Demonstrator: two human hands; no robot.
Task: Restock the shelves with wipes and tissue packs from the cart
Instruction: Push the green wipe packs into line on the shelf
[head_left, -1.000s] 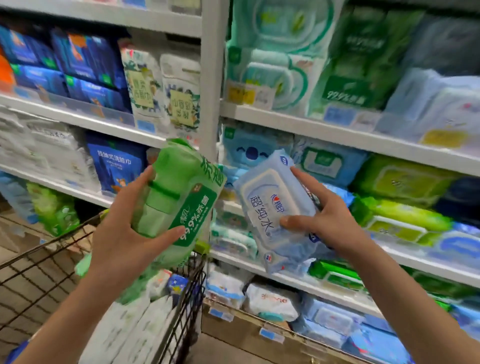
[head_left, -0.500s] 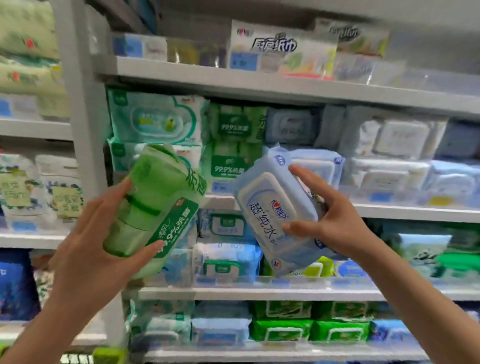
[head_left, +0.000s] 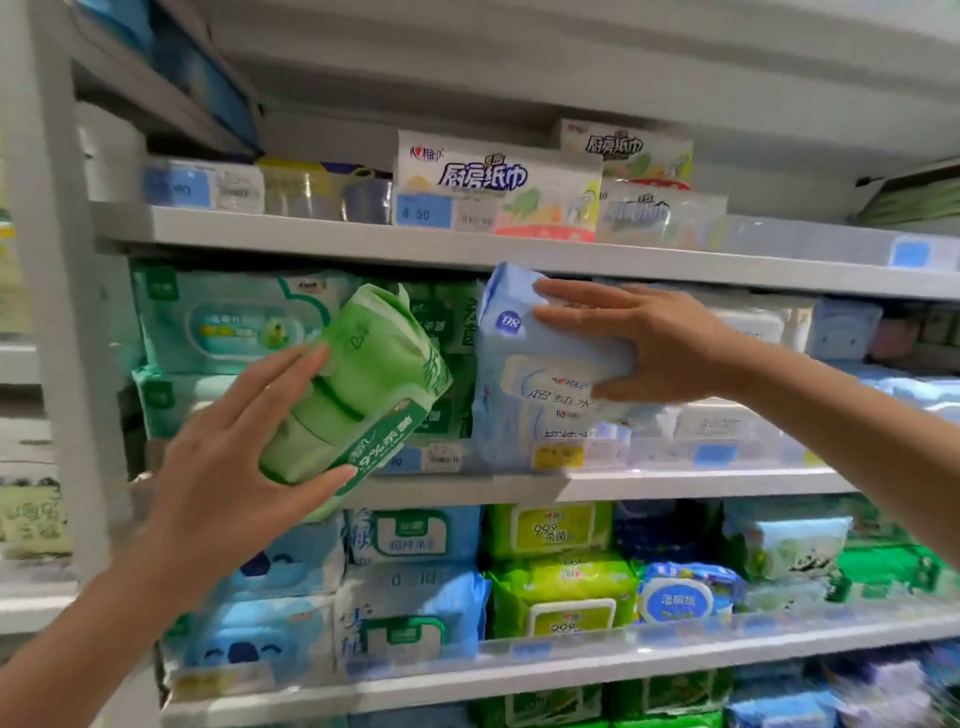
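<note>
Left hand (head_left: 228, 467) curls its fingers (head_left: 280, 376) round the green plastic wipes pack (head_left: 358, 395) just before the white shelf (head_left: 623, 483). Right hand (head_left: 654, 343) clamps the pale blue film wipes pack (head_left: 519, 395) at that shelf's front edge. Both look light, squashy and slippery, so they're best gripped across the broad sides.

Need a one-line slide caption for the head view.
Right hand holds a blue pack against the stocked shelf; left hand holds a green pack beside it.

Bright, even light; motion blur smears the edges; wide-angle bending tilts the uprights.
</note>
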